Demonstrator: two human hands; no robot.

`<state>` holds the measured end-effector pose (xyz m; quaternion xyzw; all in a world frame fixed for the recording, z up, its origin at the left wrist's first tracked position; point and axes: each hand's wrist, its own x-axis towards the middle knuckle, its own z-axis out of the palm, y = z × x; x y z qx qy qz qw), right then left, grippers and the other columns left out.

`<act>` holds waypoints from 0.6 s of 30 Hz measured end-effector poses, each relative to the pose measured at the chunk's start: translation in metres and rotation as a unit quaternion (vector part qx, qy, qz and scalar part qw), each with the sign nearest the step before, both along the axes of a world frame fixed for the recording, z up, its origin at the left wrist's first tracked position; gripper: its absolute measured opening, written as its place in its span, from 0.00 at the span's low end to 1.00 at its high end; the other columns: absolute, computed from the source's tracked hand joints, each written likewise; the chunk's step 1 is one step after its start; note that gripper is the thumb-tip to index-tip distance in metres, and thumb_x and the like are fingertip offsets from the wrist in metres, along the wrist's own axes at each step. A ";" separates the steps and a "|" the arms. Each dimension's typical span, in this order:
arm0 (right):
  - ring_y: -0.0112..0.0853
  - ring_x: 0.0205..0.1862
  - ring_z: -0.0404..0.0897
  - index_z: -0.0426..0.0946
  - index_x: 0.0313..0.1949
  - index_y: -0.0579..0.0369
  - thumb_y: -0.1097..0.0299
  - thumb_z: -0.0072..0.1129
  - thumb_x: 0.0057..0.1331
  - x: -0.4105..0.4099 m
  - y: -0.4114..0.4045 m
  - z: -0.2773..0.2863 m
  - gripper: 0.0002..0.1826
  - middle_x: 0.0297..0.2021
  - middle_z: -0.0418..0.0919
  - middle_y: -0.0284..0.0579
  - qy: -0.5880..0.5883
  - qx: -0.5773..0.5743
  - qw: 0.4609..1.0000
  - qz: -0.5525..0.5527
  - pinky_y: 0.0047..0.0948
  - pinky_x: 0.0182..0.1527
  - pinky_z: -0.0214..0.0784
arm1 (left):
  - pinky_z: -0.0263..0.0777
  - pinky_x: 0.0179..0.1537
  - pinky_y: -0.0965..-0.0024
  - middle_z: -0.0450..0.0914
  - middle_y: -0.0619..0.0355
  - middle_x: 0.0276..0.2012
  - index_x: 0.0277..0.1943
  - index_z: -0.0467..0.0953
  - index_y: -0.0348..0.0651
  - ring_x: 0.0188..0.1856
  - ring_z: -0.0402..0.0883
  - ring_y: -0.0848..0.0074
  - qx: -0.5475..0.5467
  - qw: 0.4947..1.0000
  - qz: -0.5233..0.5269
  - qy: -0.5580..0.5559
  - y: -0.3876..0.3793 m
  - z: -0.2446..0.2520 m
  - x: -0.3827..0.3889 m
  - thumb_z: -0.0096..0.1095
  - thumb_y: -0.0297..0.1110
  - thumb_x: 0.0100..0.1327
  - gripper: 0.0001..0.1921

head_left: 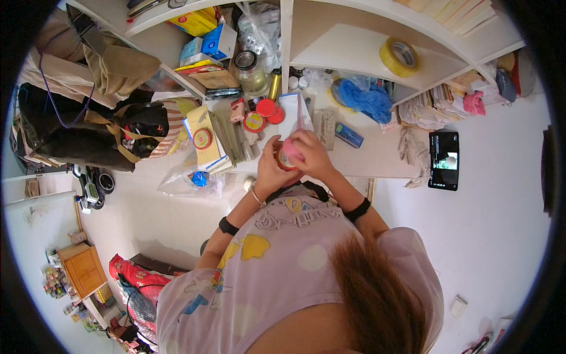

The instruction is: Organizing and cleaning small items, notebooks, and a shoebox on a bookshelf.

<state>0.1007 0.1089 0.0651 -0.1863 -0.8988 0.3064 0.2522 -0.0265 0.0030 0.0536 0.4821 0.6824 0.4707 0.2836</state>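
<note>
My left hand (273, 170) grips a round red-rimmed container (285, 160) near the front edge of the desk, close to my body. Pressed to the top of that container is a pink cloth or sponge (292, 149), pinched in the fingers of my right hand (315, 155). The fingers partly hide both things. Just beyond my hands lie several more round red containers or lids (266, 107), one with a yellow label (254, 122). Another round red-rimmed tin (202, 138) rests on a stack of books (208, 148) to the left.
A white box (289, 110) and a blue box (349, 135) lie on the desk (380, 157). Behind stand a glass jar (250, 71) and a blue plastic bag (367, 97). A roll of yellow tape (399, 57) sits on the shelf. At right is a phone (444, 161).
</note>
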 end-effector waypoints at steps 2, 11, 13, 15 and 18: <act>0.36 0.46 0.74 0.74 0.40 0.57 0.63 0.56 0.57 0.011 0.014 -0.045 0.14 0.43 0.75 0.42 0.059 -0.263 0.959 -0.088 0.37 0.48 0.67 | 0.70 0.51 0.65 0.74 0.45 0.47 0.61 0.57 0.35 0.48 0.75 0.61 0.005 1.000 -0.004 -0.010 -0.005 0.009 0.001 0.80 0.39 0.34 0.50; 0.28 0.49 0.75 0.66 0.55 0.56 0.60 0.43 0.69 -0.015 -0.019 0.003 0.19 0.49 0.74 0.42 0.279 -0.783 0.553 -0.060 0.30 0.52 0.69 | 0.54 0.61 0.58 0.69 0.47 0.50 0.58 0.66 0.36 0.56 0.67 0.58 0.135 0.987 0.005 0.089 0.007 0.039 0.004 0.78 0.37 0.36 0.42; 0.28 0.49 0.75 0.67 0.55 0.56 0.60 0.43 0.69 -0.002 -0.021 -0.035 0.19 0.50 0.73 0.41 0.230 -0.804 0.546 -0.052 0.29 0.51 0.69 | 0.61 0.57 0.63 0.68 0.47 0.50 0.59 0.65 0.35 0.55 0.67 0.60 0.143 0.986 0.012 0.085 0.007 0.040 0.004 0.79 0.35 0.37 0.43; 0.27 0.49 0.75 0.67 0.55 0.56 0.60 0.43 0.69 0.003 -0.033 -0.028 0.19 0.51 0.73 0.41 0.180 -0.824 0.536 -0.047 0.29 0.50 0.69 | 0.63 0.56 0.63 0.68 0.48 0.48 0.59 0.65 0.36 0.52 0.69 0.61 0.131 0.988 0.068 0.049 0.010 0.039 -0.002 0.78 0.34 0.38 0.42; 0.27 0.46 0.75 0.71 0.51 0.56 0.65 0.43 0.68 0.009 -0.040 0.014 0.16 0.47 0.74 0.38 0.183 -0.805 0.560 -0.078 0.28 0.47 0.69 | 0.65 0.54 0.64 0.68 0.49 0.47 0.58 0.66 0.35 0.51 0.70 0.63 0.103 0.984 0.110 0.094 0.010 0.030 -0.022 0.78 0.32 0.38 0.41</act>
